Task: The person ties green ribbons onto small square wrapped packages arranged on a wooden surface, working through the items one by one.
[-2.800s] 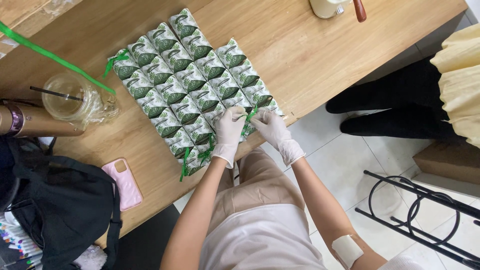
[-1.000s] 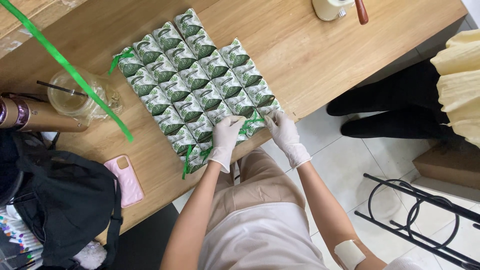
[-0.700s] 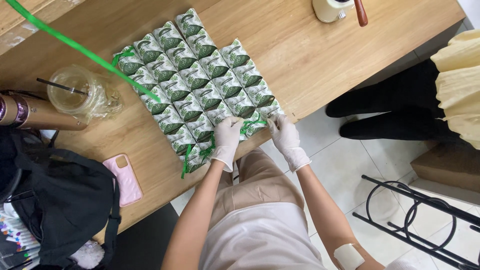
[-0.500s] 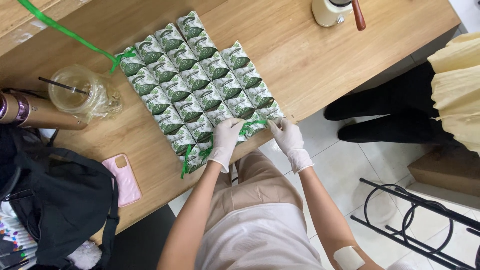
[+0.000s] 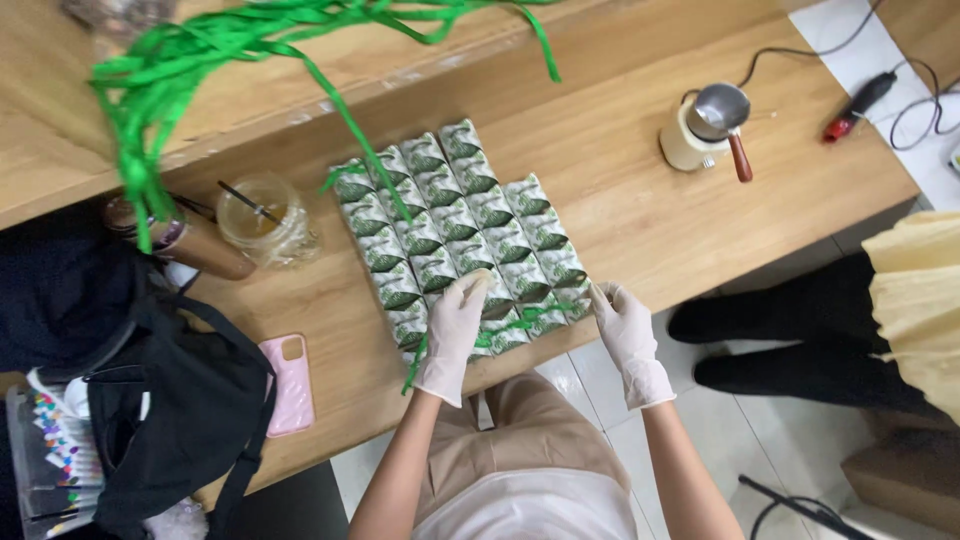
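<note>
A block of several green-and-white packets (image 5: 455,225) lies flat on the wooden table (image 5: 620,210), packed in rows. A green plastic strap (image 5: 500,332) runs across the block's near edge. My left hand (image 5: 455,330), in a white glove, presses on the near packets and the strap. At the block's near right corner, my gloved right hand (image 5: 622,325) holds the strap's end. A longer green strap (image 5: 360,130) runs from the far side of the block up to a loose tangle of strap (image 5: 200,50) on the raised shelf.
A plastic cup with a straw (image 5: 262,215) and a brown bottle (image 5: 190,245) stand left of the packets. A pink phone (image 5: 285,385) and a black bag (image 5: 160,410) lie near left. A cream pot with a ladle (image 5: 705,125) sits far right. Another person's legs (image 5: 800,345) are at right.
The view has tilted up, showing the strap tangle and more of the table. My right hand has slid right along the strap to the block's corner. My left hand stays on the near packets.
</note>
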